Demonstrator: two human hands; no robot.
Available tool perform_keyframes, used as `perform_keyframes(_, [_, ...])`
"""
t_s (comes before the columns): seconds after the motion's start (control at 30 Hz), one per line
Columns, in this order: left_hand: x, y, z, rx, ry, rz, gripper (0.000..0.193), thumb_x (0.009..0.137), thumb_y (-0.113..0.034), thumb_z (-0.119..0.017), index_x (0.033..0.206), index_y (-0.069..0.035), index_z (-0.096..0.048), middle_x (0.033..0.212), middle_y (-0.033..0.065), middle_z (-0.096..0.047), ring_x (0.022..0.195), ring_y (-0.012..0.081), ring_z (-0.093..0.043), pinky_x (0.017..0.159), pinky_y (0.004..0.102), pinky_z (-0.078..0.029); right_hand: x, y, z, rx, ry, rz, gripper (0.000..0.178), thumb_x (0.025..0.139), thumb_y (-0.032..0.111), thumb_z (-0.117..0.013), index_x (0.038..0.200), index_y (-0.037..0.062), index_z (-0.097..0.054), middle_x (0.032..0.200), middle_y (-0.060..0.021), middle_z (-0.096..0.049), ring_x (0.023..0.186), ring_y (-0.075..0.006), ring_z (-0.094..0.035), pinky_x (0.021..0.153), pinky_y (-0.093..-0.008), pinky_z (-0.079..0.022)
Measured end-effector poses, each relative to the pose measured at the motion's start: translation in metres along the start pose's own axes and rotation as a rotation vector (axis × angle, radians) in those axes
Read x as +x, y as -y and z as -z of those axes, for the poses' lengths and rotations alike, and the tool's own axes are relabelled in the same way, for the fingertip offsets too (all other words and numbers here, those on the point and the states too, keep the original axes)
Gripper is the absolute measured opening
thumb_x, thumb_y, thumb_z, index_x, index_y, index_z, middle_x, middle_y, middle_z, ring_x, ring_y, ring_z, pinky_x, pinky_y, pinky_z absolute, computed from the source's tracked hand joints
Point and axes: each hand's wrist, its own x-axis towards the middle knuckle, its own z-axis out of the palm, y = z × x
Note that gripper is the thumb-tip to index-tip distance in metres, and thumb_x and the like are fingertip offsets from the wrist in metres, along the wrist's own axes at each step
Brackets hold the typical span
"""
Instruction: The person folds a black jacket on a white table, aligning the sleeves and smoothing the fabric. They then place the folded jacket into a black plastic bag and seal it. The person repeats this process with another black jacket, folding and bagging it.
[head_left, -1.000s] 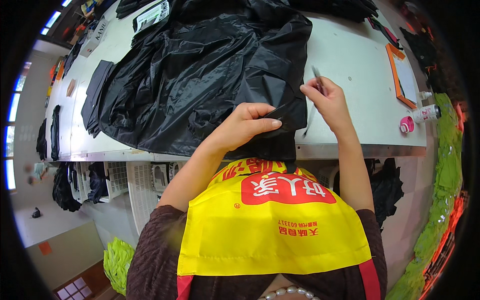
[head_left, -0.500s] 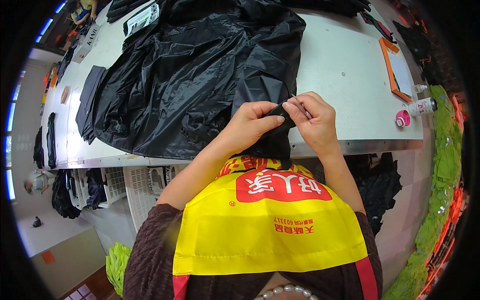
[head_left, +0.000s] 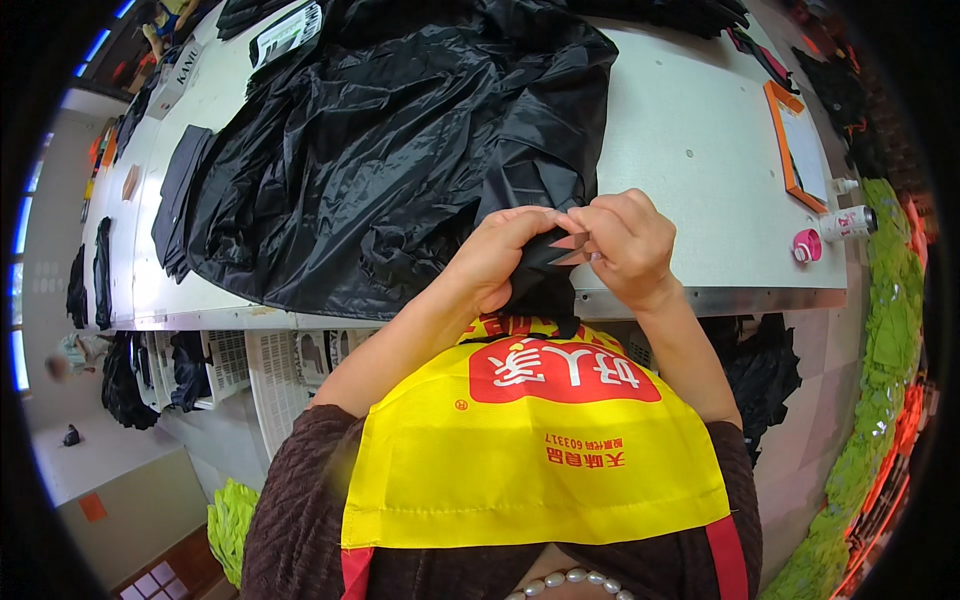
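Observation:
A large piece of shiny black fabric (head_left: 400,150), wrinkled like a garment, is spread over the table and hangs past its front edge. My left hand (head_left: 505,250) is closed on a fold of it near that edge, with thumb and forefinger pinched up against my right fingertips. In my right hand (head_left: 632,245) is a pair of thread snips (head_left: 570,246), fingers wrapped around it. Its two blades stand apart and point left, just over the dark cloth. Whether a thread runs between my fingertips is too small to tell.
Folded dark cloth (head_left: 182,205) lies at the table's left. To the right are an orange-framed tray (head_left: 797,145), a pink cap (head_left: 806,246) and a white bottle (head_left: 848,222). Yellow-green fabric (head_left: 890,300) is heaped beyond. White crates (head_left: 275,375) stand under the table.
The snips' blades, earlier mostly hidden in my right hand, now show apart and point left. My left thumb has shifted up off the fabric fold to meet the right fingertips.

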Motion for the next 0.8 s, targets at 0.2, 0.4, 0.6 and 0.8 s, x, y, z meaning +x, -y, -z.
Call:
perform_keyframes(0.2, [0.0, 0.001, 0.003, 0.034, -0.037, 0.043, 0.014, 0.086, -0.013, -0.054, 0.089, -0.003, -0.064, 0.083, 0.006, -0.065, 0.069, 0.012, -0.062, 0.063, 0.0233, -0.05, -0.002, -0.012, 0.012, 0.517, 0.165, -0.203, 0.017, 0.067, 0.002, -0.073, 0.081, 0.0068, -0.064, 0.074, -0.0045, -0.058, 0.061, -0.0147, -0.052, 0.052, -0.025, -0.04])
perform_keyframes(0.4, [0.001, 0.001, 0.004, 0.006, -0.01, 0.056, 0.015, 0.086, -0.015, -0.055, 0.088, -0.003, -0.063, 0.08, 0.005, -0.065, 0.069, 0.0113, -0.062, 0.062, 0.0234, -0.05, -0.002, -0.033, 0.049, 0.653, 0.346, -0.485, 0.038, 0.091, 0.038, -0.051, 0.09, 0.001, -0.058, 0.081, -0.0099, -0.056, 0.066, -0.0169, -0.051, 0.06, -0.0254, -0.043])
perform_keyframes(0.6, [0.005, 0.002, 0.009, -0.077, 0.004, 0.099, 0.016, 0.085, -0.012, -0.058, 0.093, 0.001, -0.064, 0.09, 0.0121, -0.067, 0.077, 0.0179, -0.066, 0.073, 0.0282, -0.054, -0.002, -0.039, 0.06, 0.159, 0.471, -0.188, 0.028, 0.08, 0.03, -0.067, 0.087, 0.0047, -0.059, 0.067, -0.0072, -0.056, 0.054, -0.0182, -0.053, 0.048, -0.027, -0.042])
perform_keyframes(0.8, [0.006, 0.003, 0.006, -0.017, 0.023, 0.121, 0.016, 0.086, -0.016, -0.055, 0.088, -0.003, -0.063, 0.08, 0.0048, -0.065, 0.068, 0.0106, -0.062, 0.063, 0.0219, -0.049, 0.001, -0.032, 0.049, 0.072, 0.416, -0.039, 0.027, 0.073, 0.025, -0.072, 0.084, 0.0034, -0.059, 0.064, -0.0066, -0.055, 0.05, -0.0198, -0.051, 0.046, -0.0289, -0.04])
